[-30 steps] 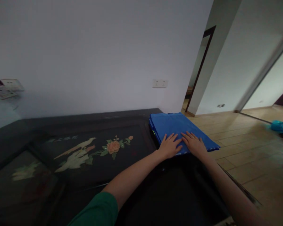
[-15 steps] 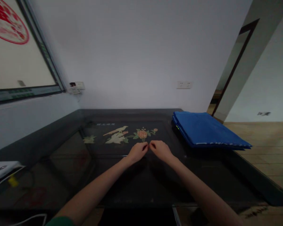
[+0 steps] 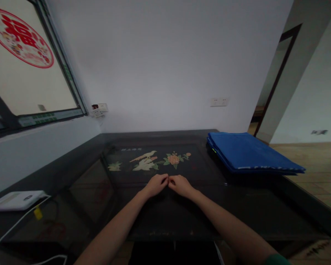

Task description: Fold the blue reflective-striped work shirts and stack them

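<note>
Both hands rest close together over the dark glossy table (image 3: 165, 217), near its middle, just in front of a painted flower and bird picture (image 3: 173, 159). My left hand (image 3: 156, 184) is curled, thumb and fingertips drawn together. Beside it, my right hand (image 3: 180, 185) is curled the same way, and the fingertips of the two hands meet or nearly meet. Nothing can be made out in either hand. The folded blue cloth (image 3: 251, 151) lies to the right, apart from both hands.
A white device (image 3: 19, 200) with a white cable (image 3: 19, 221) lies at the table's left. Behind the table rises a pale wall (image 3: 160, 73) with sockets (image 3: 219, 102). A window with a red round sticker (image 3: 22, 38) is at upper left.
The view has shifted left, so the table, cloth and window sit further right. In the picture, both hands appear slightly lower, further from the painted flower, still curled and side by side.
</note>
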`<control>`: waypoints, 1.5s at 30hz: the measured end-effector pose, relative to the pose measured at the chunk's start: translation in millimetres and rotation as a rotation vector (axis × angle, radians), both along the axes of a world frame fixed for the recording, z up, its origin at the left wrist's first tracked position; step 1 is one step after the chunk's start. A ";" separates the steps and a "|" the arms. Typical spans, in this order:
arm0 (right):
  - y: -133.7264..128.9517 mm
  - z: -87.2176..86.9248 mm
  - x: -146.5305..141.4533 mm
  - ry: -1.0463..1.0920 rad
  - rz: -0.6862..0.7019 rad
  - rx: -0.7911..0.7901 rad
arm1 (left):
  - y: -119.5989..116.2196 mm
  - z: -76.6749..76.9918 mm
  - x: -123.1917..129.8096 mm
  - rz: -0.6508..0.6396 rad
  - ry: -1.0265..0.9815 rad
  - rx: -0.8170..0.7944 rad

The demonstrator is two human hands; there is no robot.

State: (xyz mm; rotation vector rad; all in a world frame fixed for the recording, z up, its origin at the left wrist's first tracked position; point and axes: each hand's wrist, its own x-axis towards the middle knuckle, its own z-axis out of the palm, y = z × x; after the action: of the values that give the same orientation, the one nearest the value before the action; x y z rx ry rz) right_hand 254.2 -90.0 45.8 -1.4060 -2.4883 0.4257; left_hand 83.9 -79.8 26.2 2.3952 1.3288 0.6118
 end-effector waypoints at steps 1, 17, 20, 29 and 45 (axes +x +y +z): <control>0.6 0.0 0.1 0.005 0.013 0.001 | -1.0 0.6 -1.0 -0.004 -0.002 -0.005; -2.2 4.5 4.3 0.011 0.051 -0.016 | -3.5 6.0 -3.3 -0.062 0.066 0.018; -1.9 3.2 3.8 -0.007 0.043 -0.021 | -4.3 6.4 -2.9 -0.057 0.073 0.023; 0.5 1.4 4.4 -0.002 0.068 -0.023 | -6.7 10.5 -3.0 -0.057 0.102 0.014; -1.6 4.6 3.7 -0.034 0.054 -0.027 | -8.7 11.6 -2.5 -0.045 0.138 0.030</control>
State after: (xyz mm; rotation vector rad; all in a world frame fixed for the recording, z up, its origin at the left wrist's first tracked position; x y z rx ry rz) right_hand 258.0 -91.7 50.4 -1.3699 -2.5618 0.4515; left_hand 81.4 -88.5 37.8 2.5249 1.3241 0.4645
